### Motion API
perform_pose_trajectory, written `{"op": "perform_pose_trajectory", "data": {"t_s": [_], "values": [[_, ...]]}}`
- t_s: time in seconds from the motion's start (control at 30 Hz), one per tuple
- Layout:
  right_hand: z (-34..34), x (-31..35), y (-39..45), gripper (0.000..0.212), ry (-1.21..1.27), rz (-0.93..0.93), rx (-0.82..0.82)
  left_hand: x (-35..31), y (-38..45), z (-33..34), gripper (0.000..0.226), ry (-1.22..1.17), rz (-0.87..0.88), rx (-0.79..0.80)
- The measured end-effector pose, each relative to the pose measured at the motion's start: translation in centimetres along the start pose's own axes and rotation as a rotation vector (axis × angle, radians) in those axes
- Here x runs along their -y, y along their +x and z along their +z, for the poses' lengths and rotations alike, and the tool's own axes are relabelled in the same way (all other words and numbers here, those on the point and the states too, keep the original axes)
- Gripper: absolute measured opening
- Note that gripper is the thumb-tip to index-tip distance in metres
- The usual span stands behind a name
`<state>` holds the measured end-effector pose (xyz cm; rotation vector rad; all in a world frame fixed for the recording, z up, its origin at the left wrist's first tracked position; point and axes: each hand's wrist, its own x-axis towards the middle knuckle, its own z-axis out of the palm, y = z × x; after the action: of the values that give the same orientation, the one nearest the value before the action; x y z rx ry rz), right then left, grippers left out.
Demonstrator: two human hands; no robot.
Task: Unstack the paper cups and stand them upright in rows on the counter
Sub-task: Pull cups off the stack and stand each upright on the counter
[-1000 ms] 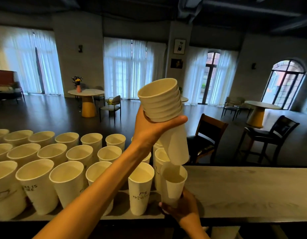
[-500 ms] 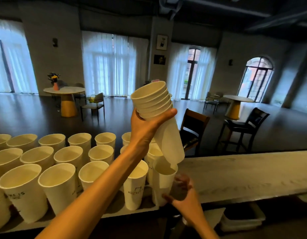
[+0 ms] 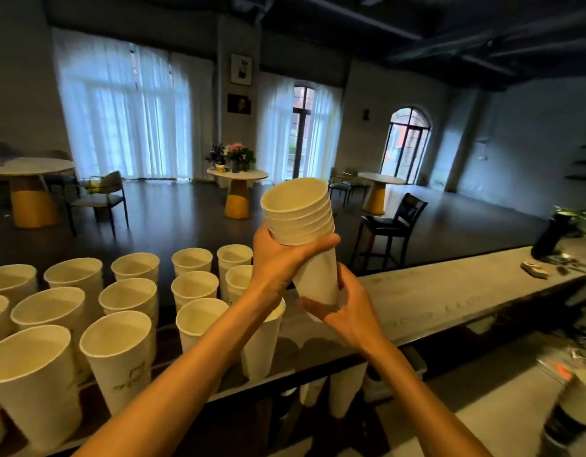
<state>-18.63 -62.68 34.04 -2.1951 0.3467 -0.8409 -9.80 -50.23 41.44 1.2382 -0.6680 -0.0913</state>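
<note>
A stack of white paper cups [image 3: 298, 212] is held tilted in the air above the counter [image 3: 449, 291]. My left hand [image 3: 278, 258] grips the stack just below its rims. My right hand [image 3: 344, 308] wraps around the bottom cup [image 3: 318, 278] of the stack from below. Several single cups [image 3: 130, 298] stand upright in rows on the left part of the counter, the nearest ones printed with a small logo. One standing cup [image 3: 262, 344] is partly hidden behind my left forearm.
Far right on the counter stand a black bottle [image 3: 548, 235] and a small box [image 3: 533, 270]. A dark bar chair [image 3: 393, 219] is behind the counter. More cups [image 3: 344, 390] sit under the counter's front edge. Round tables stand in the room beyond.
My right hand has let go of the cup it set down on the counter and risen to grip the bottom of the stack. The view has swung to the right.
</note>
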Motion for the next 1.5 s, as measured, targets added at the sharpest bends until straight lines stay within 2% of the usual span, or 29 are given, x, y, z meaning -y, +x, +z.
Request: {"op": "perform_pose_trajectory", "data": {"t_s": [0.13, 0.2, 0.3, 0.43, 0.57, 0.63, 0.7, 0.77, 0.9, 1.07, 1.17, 1.23, 1.3, 1.43, 1.5], "values": [[1.0, -2.8, 3.0, 0.084, -0.019, -0.012, 0.041, 0.8, 1.4, 0.3, 0.065, 0.058, 0.033, -0.092], [2.0, -4.7, 5.0, 0.082, 0.030, 0.017, 0.025, 1.2, 2.1, 0.8, 0.073, 0.084, 0.039, -0.171], [3.1, -6.3, 7.1, 0.085, 0.012, 0.011, 0.110, 0.9, 3.8, 1.4, 0.078, 0.082, 0.079, -0.257], [5.2, -9.3, 9.5, 0.095, -0.017, 0.123, 0.205, 0.0, 5.9, 1.3, 0.091, 0.090, 0.158, -0.346], [8.6, -12.6, 11.0, 0.088, 0.068, 0.260, 0.230, 0.1, 7.1, 0.2, 0.091, 0.098, 0.208, -0.446], [10.4, -13.9, 11.9, 0.090, 0.100, 0.273, 0.242, 0.3, 7.6, -0.4, 0.088, 0.116, 0.216, -0.485], [11.7, -14.7, 12.7, 0.095, 0.114, 0.263, 0.284, 0.5, 8.0, -0.8, 0.095, 0.127, 0.216, -0.508], [12.4, -15.1, 13.2, 0.096, 0.124, 0.269, 0.296, 0.9, 8.4, -1.2, 0.104, 0.136, 0.209, -0.512], [14.3, -16.0, 14.7, 0.090, 0.182, 0.264, 0.292, 2.0, 9.6, -2.2, 0.093, 0.158, 0.207, -0.513], [14.8, -17.1, 14.9, 0.085, 0.229, 0.260, 0.298, 3.4, 10.5, -2.2, 0.104, 0.176, 0.172, -0.497], [13.7, -17.2, 14.6, 0.102, 0.236, 0.306, 0.337, 3.8, 10.7, -1.7, 0.109, 0.179, 0.148, -0.475], [12.2, -17.7, 14.5, 0.122, 0.280, 0.371, 0.349, 4.0, 10.9, -1.0, 0.100, 0.175, 0.122, -0.451], [10.5, -18.1, 14.2, 0.134, 0.335, 0.391, 0.330, 4.4, 11.0, -0.2, 0.094, 0.199, 0.110, -0.428], [6.4, -17.8, 13.1, 0.122, 0.287, 0.269, 0.263, 5.5, 10.7, 2.4, 0.087, 0.209, 0.085, -0.360], [4.5, -16.8, 12.6, 0.116, 0.270, 0.147, 0.207, 6.3, 10.3, 3.9, 0.086, 0.202, 0.055, -0.320]]}}
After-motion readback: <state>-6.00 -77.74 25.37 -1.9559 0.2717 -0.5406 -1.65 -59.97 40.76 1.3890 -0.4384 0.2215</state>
